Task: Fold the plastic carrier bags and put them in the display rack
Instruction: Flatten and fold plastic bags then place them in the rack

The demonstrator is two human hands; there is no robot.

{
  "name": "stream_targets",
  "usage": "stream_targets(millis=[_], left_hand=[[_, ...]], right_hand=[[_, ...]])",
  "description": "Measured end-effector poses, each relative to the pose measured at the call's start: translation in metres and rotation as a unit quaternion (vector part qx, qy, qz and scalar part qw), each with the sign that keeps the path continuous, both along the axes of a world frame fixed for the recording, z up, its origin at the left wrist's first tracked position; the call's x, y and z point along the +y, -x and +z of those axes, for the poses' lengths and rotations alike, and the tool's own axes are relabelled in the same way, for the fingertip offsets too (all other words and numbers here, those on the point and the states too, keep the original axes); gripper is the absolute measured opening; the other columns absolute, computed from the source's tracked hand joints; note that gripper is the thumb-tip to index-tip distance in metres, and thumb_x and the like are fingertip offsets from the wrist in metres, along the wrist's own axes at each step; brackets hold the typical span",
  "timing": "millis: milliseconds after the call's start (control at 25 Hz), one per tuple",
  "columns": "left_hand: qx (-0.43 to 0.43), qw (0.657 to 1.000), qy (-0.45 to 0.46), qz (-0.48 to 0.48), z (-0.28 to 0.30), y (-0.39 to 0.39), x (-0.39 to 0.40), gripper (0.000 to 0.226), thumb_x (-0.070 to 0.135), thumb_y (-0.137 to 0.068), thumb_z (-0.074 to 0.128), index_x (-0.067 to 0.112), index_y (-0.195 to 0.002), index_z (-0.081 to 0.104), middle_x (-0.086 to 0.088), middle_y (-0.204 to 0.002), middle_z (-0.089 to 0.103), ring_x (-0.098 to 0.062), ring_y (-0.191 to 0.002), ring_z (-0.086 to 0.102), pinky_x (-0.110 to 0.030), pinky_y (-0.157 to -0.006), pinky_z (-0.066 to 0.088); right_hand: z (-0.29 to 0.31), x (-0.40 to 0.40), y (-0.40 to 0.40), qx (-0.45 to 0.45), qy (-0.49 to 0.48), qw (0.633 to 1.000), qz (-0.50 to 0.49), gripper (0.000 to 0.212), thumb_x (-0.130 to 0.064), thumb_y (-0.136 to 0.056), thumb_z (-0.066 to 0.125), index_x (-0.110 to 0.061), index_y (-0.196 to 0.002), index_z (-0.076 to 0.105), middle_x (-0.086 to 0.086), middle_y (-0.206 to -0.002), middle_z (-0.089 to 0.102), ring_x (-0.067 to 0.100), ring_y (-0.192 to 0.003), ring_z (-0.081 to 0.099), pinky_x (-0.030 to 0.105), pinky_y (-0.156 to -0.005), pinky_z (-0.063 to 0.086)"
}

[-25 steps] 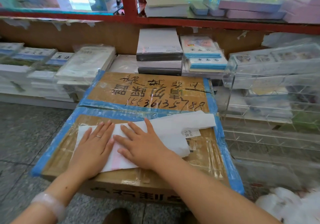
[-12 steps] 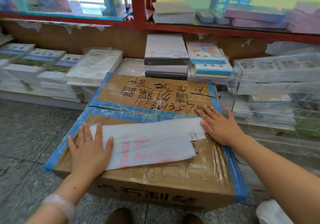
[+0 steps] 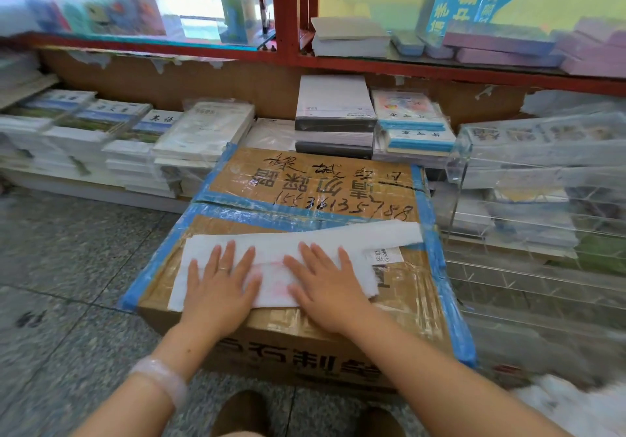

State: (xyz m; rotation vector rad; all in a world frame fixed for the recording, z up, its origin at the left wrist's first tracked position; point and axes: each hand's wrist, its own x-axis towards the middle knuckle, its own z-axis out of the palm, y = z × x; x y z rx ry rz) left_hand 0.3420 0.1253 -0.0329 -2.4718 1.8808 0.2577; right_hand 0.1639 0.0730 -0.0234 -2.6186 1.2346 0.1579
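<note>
A white plastic carrier bag (image 3: 274, 250) with faint red print lies flattened in a long strip across the top of a taped cardboard box (image 3: 305, 186). My left hand (image 3: 220, 284) presses flat on the bag's left half, fingers straight and spread. My right hand (image 3: 325, 284) presses flat on its middle, fingers straight too. The bag's handle end (image 3: 403, 233) reaches to the box's right edge. The clear acrylic display rack (image 3: 542, 199) stands just right of the box, with several tiers.
Stacks of wrapped books and notebooks (image 3: 203, 138) line the low shelf behind the box. A red-framed glass counter (image 3: 288, 54) runs above. More white plastic bags (image 3: 572, 406) lie on the floor at the lower right. Speckled stone floor (image 3: 67, 267) lies to the left.
My right hand has come back from the bag's right end to its middle and now presses flat there. My left hand has shifted a little to the right on the bag.
</note>
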Motion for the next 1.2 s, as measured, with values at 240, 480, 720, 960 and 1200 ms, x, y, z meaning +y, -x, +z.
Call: stream_targets(millis=[240,480,720,960,1200], left_hand=[[0.005,0.999,-0.032,0.042,-0.002,-0.046,0.028,0.062,0.051,-0.098,0.012,0.027,-0.148,-0.014,0.004,-0.155,-0.022,-0.011,-0.143,-0.018,-0.041,-0.115,-0.010],[0.159,0.981,0.109,-0.031,0.003,-0.072,0.042,0.068,0.055,-0.088,0.035,0.015,-0.143,0.034,0.003,-0.152,0.025,-0.013,-0.141,0.018,-0.034,-0.114,0.011],[0.162,0.982,0.075,-0.064,0.013,-0.071,0.043,0.094,0.081,-0.063,0.042,0.022,-0.136,0.042,0.012,-0.136,0.041,-0.011,-0.129,0.037,-0.033,-0.108,0.028],[0.232,0.963,0.125,-0.048,0.018,-0.069,0.045,0.022,0.030,-0.084,0.067,0.041,-0.100,0.059,0.019,-0.103,0.064,-0.003,-0.098,0.058,-0.018,-0.076,0.042],[0.349,0.904,0.188,0.160,0.024,-0.055,0.021,0.015,0.022,-0.090,0.061,0.015,-0.077,0.066,0.002,-0.071,0.062,-0.015,-0.073,0.056,-0.027,-0.061,0.038]], right_hand=[[-0.004,-0.034,0.098,0.031,-0.007,0.997,-0.075,0.109,-0.079,-0.054,-0.034,-0.037,-0.149,-0.003,-0.015,-0.150,-0.021,0.010,-0.145,-0.012,0.043,-0.115,-0.008],[0.021,-0.021,0.093,-0.131,-0.007,0.991,-0.015,0.050,-0.041,-0.091,0.055,-0.031,-0.138,0.042,-0.005,-0.155,0.021,0.012,-0.142,0.017,0.032,-0.115,0.017],[0.012,-0.013,0.085,-0.111,0.019,0.994,0.018,0.032,-0.034,-0.099,0.043,-0.020,-0.125,0.052,-0.004,-0.141,0.047,0.015,-0.124,0.046,0.027,-0.100,0.035],[0.024,-0.023,0.090,-0.198,-0.042,0.976,-0.078,0.017,-0.031,-0.100,0.039,-0.023,-0.086,0.046,-0.006,-0.077,0.055,0.015,-0.073,0.053,0.034,-0.066,0.041],[0.033,-0.026,0.114,-0.228,-0.189,0.953,-0.065,0.013,-0.036,-0.086,0.065,-0.035,-0.096,0.057,-0.018,-0.095,0.060,-0.007,-0.085,0.055,0.009,-0.070,0.041]])
